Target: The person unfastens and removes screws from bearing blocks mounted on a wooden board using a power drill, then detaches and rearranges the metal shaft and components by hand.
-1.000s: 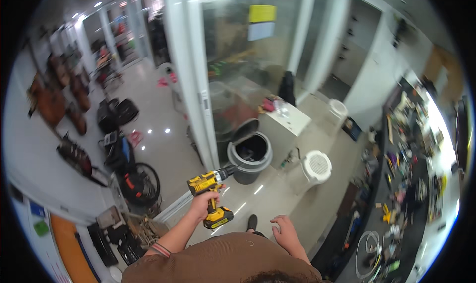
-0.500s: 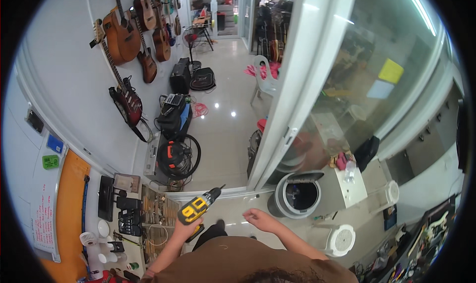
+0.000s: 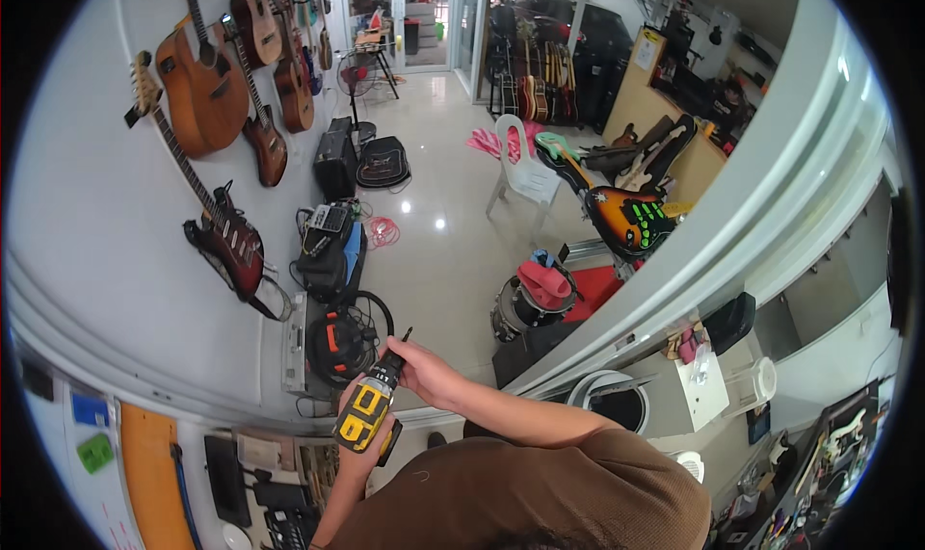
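A yellow-and-black cordless drill (image 3: pixel 362 418) is in my left hand (image 3: pixel 355 461), which is closed round its handle. The drill tilts forward and to the right, with a thin dark bit (image 3: pixel 408 335) at its tip. My right hand (image 3: pixel 424 373) reaches across from the right and has its fingers closed at the black chuck (image 3: pixel 387 367). Part of the grip and the left fingers are hidden behind the drill body.
Several guitars (image 3: pixel 204 88) hang along the left wall. Ahead, a vacuum cleaner (image 3: pixel 339 343) and bags stand on the floor. A white chair (image 3: pixel 525 170), a sunburst electric guitar (image 3: pixel 631 221) and a drum (image 3: pixel 530 304) are beyond the sliding door frame (image 3: pixel 713 237). A bin (image 3: pixel 612 401) stands at right.
My right hand has moved left onto the drill's chuck. The drill now points more upright in the picture. The view has shifted past the sliding door, showing more of the room beyond.
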A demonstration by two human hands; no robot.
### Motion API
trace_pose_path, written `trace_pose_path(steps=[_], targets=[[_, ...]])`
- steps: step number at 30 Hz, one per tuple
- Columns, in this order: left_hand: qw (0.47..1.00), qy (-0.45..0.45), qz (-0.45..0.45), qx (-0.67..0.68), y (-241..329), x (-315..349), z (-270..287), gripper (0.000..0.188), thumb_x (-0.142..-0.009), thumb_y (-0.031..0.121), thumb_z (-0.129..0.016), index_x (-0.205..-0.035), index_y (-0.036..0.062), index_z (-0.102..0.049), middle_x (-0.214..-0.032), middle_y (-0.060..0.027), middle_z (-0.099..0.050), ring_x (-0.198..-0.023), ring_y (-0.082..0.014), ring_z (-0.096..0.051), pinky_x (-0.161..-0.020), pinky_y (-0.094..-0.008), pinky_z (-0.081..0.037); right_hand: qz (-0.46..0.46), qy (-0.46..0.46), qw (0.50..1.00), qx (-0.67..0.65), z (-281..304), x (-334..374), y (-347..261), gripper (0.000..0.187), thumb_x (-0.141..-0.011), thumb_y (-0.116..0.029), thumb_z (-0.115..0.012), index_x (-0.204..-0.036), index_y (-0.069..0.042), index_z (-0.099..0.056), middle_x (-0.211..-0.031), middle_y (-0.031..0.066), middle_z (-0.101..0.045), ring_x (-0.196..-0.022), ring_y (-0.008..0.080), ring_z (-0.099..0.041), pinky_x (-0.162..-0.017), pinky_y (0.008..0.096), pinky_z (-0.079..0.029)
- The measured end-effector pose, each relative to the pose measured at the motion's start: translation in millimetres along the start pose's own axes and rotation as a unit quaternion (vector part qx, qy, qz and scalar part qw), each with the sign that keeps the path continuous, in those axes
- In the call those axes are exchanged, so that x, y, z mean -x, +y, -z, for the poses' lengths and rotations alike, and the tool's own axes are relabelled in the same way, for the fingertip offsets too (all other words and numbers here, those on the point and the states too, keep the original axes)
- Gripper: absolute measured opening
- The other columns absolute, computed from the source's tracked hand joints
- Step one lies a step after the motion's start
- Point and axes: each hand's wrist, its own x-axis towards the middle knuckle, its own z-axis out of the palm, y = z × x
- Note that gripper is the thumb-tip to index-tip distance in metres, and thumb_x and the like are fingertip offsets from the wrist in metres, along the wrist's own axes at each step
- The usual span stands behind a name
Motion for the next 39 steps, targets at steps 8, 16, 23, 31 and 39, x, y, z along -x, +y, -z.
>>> trace_pose_path(steps=[8, 16, 23, 31, 39], targets=[[0.994, 0.013, 0.069, 0.086, 10.1, -109.8, 0.4, 0.063, -0.095, 0.001, -0.080, -0.151, 0.0008, -0.052, -0.130, -0.0086, -0.064, -0.114, -0.0196, -0.064, -0.102, -0.0339, -0.053, -0.062, -0.106, 0.982, -0.144, 33.3, -120.1, -54.8, 0.032, -0.114, -0.038, -0.061, -0.106, -0.008, -0.070, -0.111, 0.0126, -0.079, -0.114, 0.0273, -0.075, -0.109, 0.0426, -0.056], [0.997, 0.018, 0.071, 0.038, -57.0, -282.8, -31.2, 0.072, -0.088, 0.002, -0.083, -0.153, 0.0017, -0.052, -0.131, -0.0077, -0.063, -0.119, -0.0203, -0.062, -0.106, -0.0366, -0.052, -0.069, -0.275, 0.926, -0.250, 148.9, -274.5, -111.8, 0.028, -0.118, -0.031, -0.055, -0.121, -0.008, -0.069, -0.137, 0.0095, -0.074, -0.139, 0.0261, -0.066, -0.117, 0.0426, -0.052], [0.998, -0.044, -0.014, -0.042, -63.4, -486.2, -85.4, 0.075, -0.088, 0.003, -0.081, -0.156, 0.0030, -0.048, -0.137, -0.0104, -0.062, -0.125, -0.0233, -0.062, -0.111, -0.0394, -0.050, -0.065, -0.202, 0.951, -0.227, 240.4, -389.7, -220.2, 0.025, -0.118, -0.034, -0.055, -0.133, -0.016, -0.065, -0.149, 0.0067, -0.069, -0.142, 0.0232, -0.063, -0.115, 0.0382, -0.051], [0.982, -0.185, -0.023, -0.036, -76.1, -710.8, -174.0, 0.075, -0.088, 0.001, -0.082, -0.154, 0.0014, -0.047, -0.135, -0.0111, -0.066, -0.121, -0.0215, -0.066, -0.106, -0.0374, -0.054, 0.007, -0.061, 0.981, -0.182, 338.6, -449.7, -357.7, 0.036, -0.116, -0.039, -0.061, -0.142, -0.014, -0.062, -0.149, 0.0070, -0.069, -0.140, 0.0196, -0.064, -0.125, 0.0414, -0.047], [0.907, -0.395, -0.140, -0.033, -107.5, -940.0, -298.0, 0.073, -0.087, 0.000, -0.084, -0.153, 0.0020, -0.053, -0.132, -0.0124, -0.071, -0.120, -0.0224, -0.071, -0.105, -0.0376, -0.057, 0.126, 0.100, 0.953, -0.256, 477.6, -521.7, -456.0, 0.042, -0.120, -0.041, -0.048, -0.144, -0.009, -0.062, -0.152, 0.0122, -0.066, -0.144, 0.0255, -0.062, -0.128, 0.0484, -0.044]])
